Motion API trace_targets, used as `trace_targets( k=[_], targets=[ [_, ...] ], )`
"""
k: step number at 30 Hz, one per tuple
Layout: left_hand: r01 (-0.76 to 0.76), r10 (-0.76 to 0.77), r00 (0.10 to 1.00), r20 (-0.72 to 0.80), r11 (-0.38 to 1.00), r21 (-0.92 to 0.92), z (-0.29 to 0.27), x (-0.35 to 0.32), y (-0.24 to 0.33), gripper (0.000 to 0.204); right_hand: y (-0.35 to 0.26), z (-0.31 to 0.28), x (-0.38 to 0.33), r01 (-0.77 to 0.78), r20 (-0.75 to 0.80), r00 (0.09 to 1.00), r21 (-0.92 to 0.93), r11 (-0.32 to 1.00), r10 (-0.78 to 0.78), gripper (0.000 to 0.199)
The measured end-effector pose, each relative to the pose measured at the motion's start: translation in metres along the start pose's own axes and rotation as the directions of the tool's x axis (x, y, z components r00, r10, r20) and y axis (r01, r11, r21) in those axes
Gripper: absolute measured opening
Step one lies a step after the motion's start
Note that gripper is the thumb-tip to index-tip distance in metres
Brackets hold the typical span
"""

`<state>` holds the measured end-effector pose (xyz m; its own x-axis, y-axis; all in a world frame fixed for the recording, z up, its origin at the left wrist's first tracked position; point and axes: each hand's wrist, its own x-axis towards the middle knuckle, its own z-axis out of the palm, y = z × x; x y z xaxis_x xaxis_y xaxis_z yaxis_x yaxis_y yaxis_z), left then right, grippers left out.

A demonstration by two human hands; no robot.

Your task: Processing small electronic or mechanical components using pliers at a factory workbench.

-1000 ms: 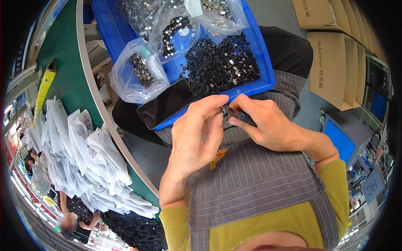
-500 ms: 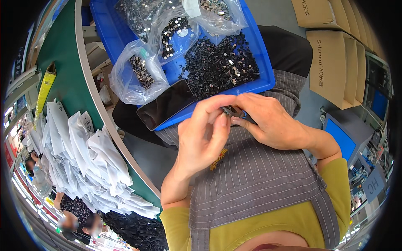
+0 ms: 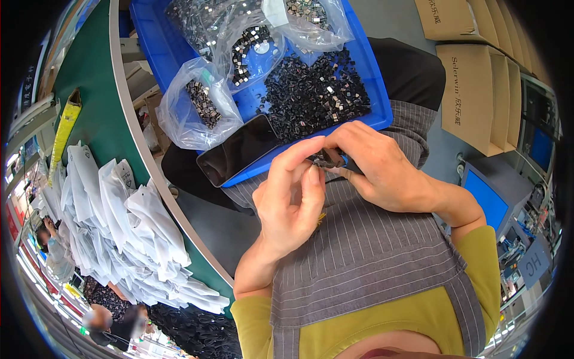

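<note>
A small black part (image 3: 326, 160) is pinched between the fingertips of both hands, above the lap and just short of the near rim of the blue tray (image 3: 382, 107). The left hand (image 3: 290, 200) grips it from below with thumb and forefinger closed on it; the right hand (image 3: 373, 167) grasps its other end from above. The part's long axis appears to run roughly left to right between the two grips; which end leads cannot be told, as fingers cover most of it.

Beyond the grip, the tray holds a heap of loose black parts (image 3: 314, 96), clear plastic bags (image 3: 200, 107) and a dark phone (image 3: 239, 149). Left of the hands curves a green-topped table (image 3: 89, 102) bearing stacked white bags (image 3: 119, 221). To the right stand cardboard boxes (image 3: 472, 96) on a workshop floor.
</note>
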<state>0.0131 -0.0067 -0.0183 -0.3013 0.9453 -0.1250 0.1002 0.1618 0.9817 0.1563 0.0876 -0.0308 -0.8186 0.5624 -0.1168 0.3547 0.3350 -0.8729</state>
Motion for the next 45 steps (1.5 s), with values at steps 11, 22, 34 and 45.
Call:
trace_targets(
  k=[11,22,34,45],
  targets=[
    [0.048,-0.039,0.997,0.071,0.991,-0.128,-0.011,0.002,-0.002,0.025,0.002,0.001,0.002,-0.024,0.035,0.999,0.151,0.988,0.019,0.02],
    [0.19,-0.158,0.976,0.15,0.954,-0.233,-0.009,0.007,-0.005,0.023,0.004,-0.005,0.002,-0.079,0.166,0.984,0.088,0.993,0.063,0.021],
    [0.152,-0.092,0.964,0.248,0.959,-0.237,-0.012,0.016,-0.012,0.027,0.012,-0.009,0.003,-0.087,0.251,0.967,0.191,0.978,0.037,0.025],
    [0.159,-0.071,0.957,0.281,0.94,-0.302,-0.015,0.015,-0.015,0.023,0.008,-0.012,0.002,-0.173,0.306,0.947,0.216,0.961,0.101,0.022]
  ],
)
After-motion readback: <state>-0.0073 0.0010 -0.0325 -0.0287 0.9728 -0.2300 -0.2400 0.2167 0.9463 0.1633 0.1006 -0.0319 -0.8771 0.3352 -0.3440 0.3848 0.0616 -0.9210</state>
